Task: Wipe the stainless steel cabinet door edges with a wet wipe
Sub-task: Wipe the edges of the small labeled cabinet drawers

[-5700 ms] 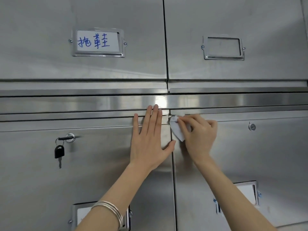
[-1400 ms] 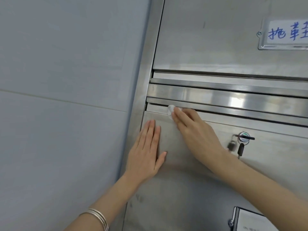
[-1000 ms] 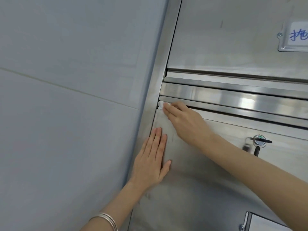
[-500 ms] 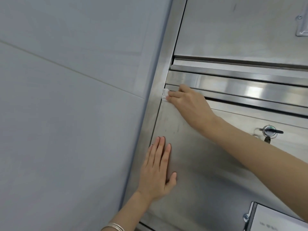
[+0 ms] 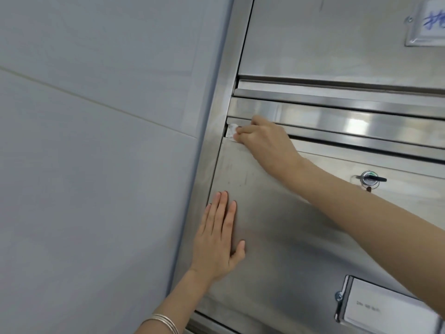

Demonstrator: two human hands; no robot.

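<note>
Steel cabinet door [image 5: 289, 225]: pinching white wet wipe [image 5: 232, 132] at its top-left corner in curled fingers of right hand [image 5: 265, 143]; pressing left hand [image 5: 216, 239] flat, fingers straight, lower near its left edge.

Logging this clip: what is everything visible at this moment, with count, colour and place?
wall: one, grey-blue, left.
cabinet doors: two, steel; upper door top right, lower door below.
rail: one, shiny steel, between the doors.
wet wipe: one, white, lower door's top left corner.
lock with key: one, silver, dark key, lower door, right.
label holders: two, steel; top right, blue writing; bottom right.
bangles: several, silver, left wrist.
left hand: one, flat on lower door.
right hand: one, grips wet wipe.
</note>
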